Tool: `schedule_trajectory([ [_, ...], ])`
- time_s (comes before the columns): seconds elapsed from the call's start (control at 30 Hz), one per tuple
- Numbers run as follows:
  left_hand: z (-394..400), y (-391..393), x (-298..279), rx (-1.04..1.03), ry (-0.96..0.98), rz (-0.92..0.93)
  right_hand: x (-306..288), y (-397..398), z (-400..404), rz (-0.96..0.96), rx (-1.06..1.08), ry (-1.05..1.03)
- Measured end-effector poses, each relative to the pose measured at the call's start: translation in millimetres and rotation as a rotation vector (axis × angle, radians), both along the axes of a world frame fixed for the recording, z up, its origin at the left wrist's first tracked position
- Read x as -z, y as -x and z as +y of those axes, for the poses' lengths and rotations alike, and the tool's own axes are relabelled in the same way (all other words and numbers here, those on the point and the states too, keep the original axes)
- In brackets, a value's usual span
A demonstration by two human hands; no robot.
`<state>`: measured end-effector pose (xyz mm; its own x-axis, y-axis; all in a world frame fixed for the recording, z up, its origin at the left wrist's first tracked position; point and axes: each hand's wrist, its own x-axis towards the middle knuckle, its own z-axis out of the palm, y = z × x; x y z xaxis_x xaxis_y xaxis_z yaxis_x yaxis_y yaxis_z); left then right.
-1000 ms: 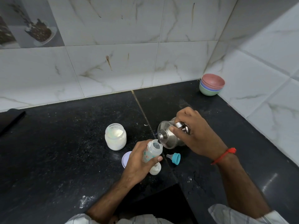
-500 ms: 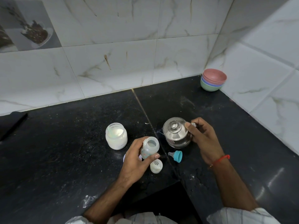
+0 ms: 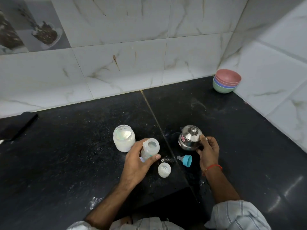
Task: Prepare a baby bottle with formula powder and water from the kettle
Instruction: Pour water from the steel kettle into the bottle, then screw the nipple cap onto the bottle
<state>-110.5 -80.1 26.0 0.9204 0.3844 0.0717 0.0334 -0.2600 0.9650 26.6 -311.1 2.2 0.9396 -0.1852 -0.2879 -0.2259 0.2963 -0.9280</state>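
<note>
My left hand [image 3: 137, 161] grips the open baby bottle [image 3: 150, 149], which stands upright on the black counter [image 3: 66, 155]. A small steel kettle [image 3: 190, 138] with its lid on stands upright on the counter to the right. My right hand [image 3: 207, 150] holds its handle side. An open jar of white formula powder [image 3: 123, 138] stands just left of the bottle. The blue teat ring [image 3: 186, 160] lies on its side between my hands. A clear bottle cap [image 3: 164, 170] sits in front of the bottle.
A stack of coloured bowls [image 3: 226, 83] stands in the back right corner by the tiled walls. Spilled white powder [image 3: 164, 158] dots the counter near the bottle. A dark flat object [image 3: 18, 125] lies at the far left edge.
The kettle was tilted with its spout at the bottle's mouth; my right hand has swung it away to the right and set it upright on the counter. My left hand kept hold of the bottle.
</note>
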Motion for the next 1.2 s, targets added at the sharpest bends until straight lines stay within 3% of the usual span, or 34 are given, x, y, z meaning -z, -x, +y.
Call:
schedule_trajectory([
  [0.47, -3, 5, 7, -0.012, 0.071, 0.079, 30, -7, -6, 0.002, 0.024, 0.032],
  [0.67, -6, 11, 9, -0.017, 0.099, 0.089, 21, 1, -13, -0.014, 0.011, 0.31],
  [0.8, -12, 17, 11, -0.034, 0.111, 0.08, 8, 27, -11, -0.311, 0.052, 0.72],
  [0.9, -15, 19, 10, -0.042, 0.102, 0.063, 4, 43, -6, -0.454, -0.11, 0.966],
  [1.07, -20, 20, 9, -0.04, 0.096, 0.047, 8, 53, -5, -0.337, -0.586, 1.229],
  [1.2, -26, 22, 8, -0.034, 0.088, 0.033, 23, 54, -8, -0.266, -0.782, 1.356],
])
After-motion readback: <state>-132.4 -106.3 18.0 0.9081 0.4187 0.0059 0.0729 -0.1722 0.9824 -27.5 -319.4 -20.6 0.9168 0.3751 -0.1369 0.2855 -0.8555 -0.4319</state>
